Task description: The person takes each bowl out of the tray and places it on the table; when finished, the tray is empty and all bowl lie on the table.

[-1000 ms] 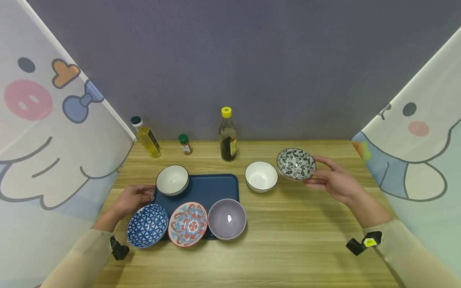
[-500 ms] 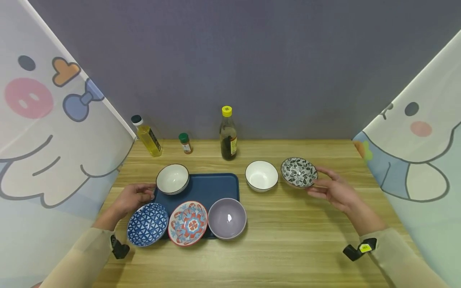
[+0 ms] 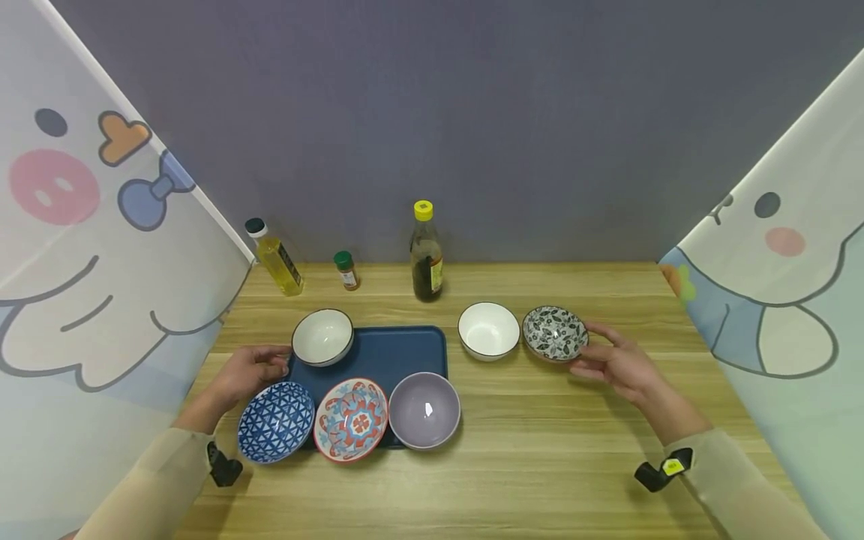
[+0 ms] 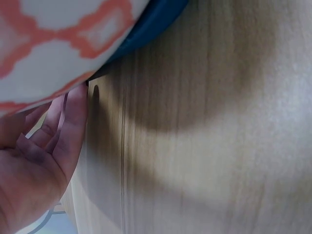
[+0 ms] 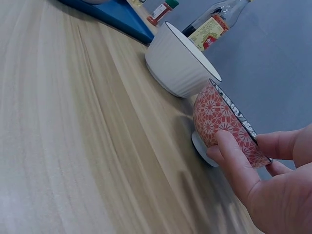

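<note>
My right hand [image 3: 617, 367] pinches the rim of a small bowl [image 3: 556, 332] with a black-and-white leaf pattern inside. Its red patterned outside [image 5: 214, 114] shows in the right wrist view, where the bowl tilts low over the table with fingers against its side. Just left of it stands a white ribbed bowl [image 3: 489, 330]. My left hand [image 3: 248, 373] holds the left edge of a dark blue tray [image 3: 405, 349], thumb and fingers at the edge. Near those fingers are a cream bowl [image 3: 322, 337] and a blue triangle-patterned bowl [image 3: 277, 422]; the fingertips are partly hidden in the left wrist view.
Along the tray's front sit a red-and-blue flowered bowl [image 3: 352, 420] and a mauve bowl [image 3: 425, 411]. Behind are an oil bottle [image 3: 278, 262], a green-capped spice jar [image 3: 347, 271] and a yellow-capped sauce bottle [image 3: 427, 259]. A grey wall [image 3: 540, 135] closes the back.
My right hand has lowered the leaf-patterned bowl toward the table and brought it nearer to me, beside the white ribbed bowl. The left hand has stayed in place at the tray.
</note>
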A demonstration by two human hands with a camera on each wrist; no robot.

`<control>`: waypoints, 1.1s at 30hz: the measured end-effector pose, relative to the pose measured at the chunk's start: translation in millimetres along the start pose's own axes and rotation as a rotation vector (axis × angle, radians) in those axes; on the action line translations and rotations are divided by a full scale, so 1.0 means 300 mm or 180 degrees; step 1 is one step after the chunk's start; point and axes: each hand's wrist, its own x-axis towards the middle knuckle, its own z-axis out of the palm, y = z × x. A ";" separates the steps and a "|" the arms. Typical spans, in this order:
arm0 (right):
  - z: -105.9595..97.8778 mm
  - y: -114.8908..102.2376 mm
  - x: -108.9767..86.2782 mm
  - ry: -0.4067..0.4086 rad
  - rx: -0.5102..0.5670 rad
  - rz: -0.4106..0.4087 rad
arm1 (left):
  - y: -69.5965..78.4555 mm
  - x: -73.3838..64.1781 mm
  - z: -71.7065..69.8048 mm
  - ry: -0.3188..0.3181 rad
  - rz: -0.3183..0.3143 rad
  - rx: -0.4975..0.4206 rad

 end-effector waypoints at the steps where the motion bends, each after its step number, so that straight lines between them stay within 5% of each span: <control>1: 0.000 0.004 0.001 0.0004 -0.0008 0.0007 | 0.000 0.000 0.000 0.0005 -0.0007 0.0003; 23: -0.011 0.053 -0.014 0.0039 -0.0082 -0.0006 | 0.004 0.000 -0.001 -0.0043 -0.0077 -0.0044; 33: -0.023 0.037 -0.006 0.0287 -0.1501 -0.0262 | 0.011 -0.004 0.002 -0.0003 -0.0048 -0.0047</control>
